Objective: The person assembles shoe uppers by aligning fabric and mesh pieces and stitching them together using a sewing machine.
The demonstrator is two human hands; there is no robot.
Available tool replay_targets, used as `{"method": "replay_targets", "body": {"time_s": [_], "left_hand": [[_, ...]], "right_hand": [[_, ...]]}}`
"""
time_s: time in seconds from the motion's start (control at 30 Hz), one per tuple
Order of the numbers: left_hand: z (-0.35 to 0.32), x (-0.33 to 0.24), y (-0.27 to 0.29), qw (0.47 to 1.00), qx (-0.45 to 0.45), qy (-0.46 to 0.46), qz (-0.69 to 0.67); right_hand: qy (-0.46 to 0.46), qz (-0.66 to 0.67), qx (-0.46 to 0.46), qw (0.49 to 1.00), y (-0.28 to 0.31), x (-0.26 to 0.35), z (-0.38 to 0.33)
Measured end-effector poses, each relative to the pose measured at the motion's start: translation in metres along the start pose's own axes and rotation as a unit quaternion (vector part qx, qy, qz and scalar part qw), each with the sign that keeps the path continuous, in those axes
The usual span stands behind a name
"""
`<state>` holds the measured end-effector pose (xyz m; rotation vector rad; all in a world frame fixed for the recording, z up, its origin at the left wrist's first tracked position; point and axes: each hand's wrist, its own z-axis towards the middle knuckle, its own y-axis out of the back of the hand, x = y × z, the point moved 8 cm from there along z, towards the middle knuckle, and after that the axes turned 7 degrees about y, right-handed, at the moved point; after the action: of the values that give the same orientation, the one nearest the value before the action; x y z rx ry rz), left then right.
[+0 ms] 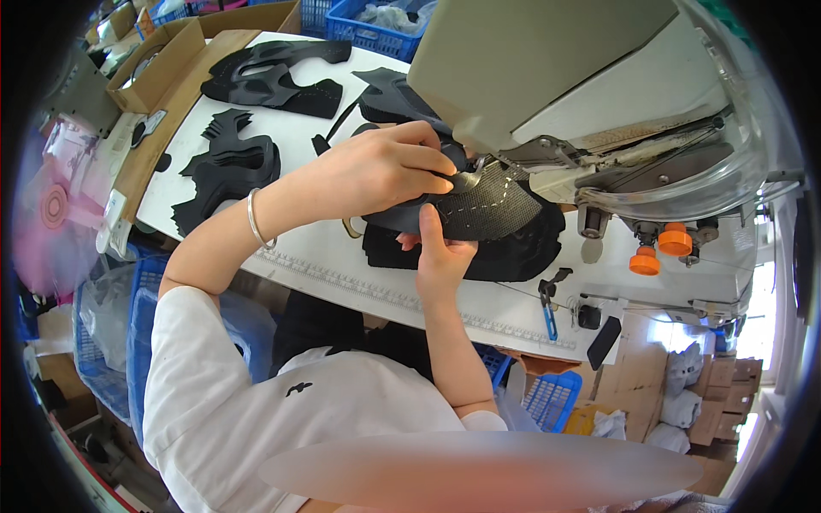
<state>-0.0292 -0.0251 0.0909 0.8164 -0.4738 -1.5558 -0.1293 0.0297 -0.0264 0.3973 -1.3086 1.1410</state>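
Note:
A dark grey mesh shoe-upper piece [496, 205] with a pale dashed line across it lies under the head of a sewing machine [547, 77]. Smooth black material joins it on the left. My left hand [385, 171], with a bangle on the wrist, is closed, its fingertips pinched at the piece's upper edge beside the needle area. From below, my right hand [443, 252] grips the near edge, thumb on top and fingers partly hidden underneath. More black pieces [522, 256] lie stacked under the mesh.
Stacks of cut black pieces [227, 162] lie left on the white table. A ruler strip [342, 285] follows its near edge. Blue-handled snips [548, 316] lie right, near orange knobs [645, 261]. Blue crates [368, 30] stand behind; a pink fan [56, 205] is far left.

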Motion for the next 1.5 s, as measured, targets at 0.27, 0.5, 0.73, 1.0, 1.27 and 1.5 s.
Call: {"method": "replay_targets", "body": {"time_s": [0.27,0.5,0.73,1.0,1.27,1.5], "left_hand": [[-0.001,0.001,0.0,1.0,-0.007,-0.005,-0.004],[-0.001,0.005,0.003,0.999,-0.036,-0.018,-0.014],[0.0,0.008,0.001,0.999,-0.034,-0.004,-0.021],[0.002,0.008,-0.004,0.999,-0.017,0.035,-0.025],[0.004,-0.005,-0.006,0.997,-0.068,0.04,0.017],[0.004,-0.009,-0.011,0.993,-0.072,0.087,0.045]], "right_hand": [[0.009,0.004,-0.001,1.0,-0.002,0.002,0.002],[0.0,-0.015,-0.009,1.0,-0.001,0.0,0.001],[0.012,-0.03,-0.026,0.999,-0.002,0.01,0.003],[-0.002,-0.035,-0.03,0.999,0.006,0.009,0.006],[0.002,-0.063,-0.062,0.996,0.02,0.009,0.003],[0.017,-0.068,-0.056,0.996,0.027,0.016,0.008]]}}
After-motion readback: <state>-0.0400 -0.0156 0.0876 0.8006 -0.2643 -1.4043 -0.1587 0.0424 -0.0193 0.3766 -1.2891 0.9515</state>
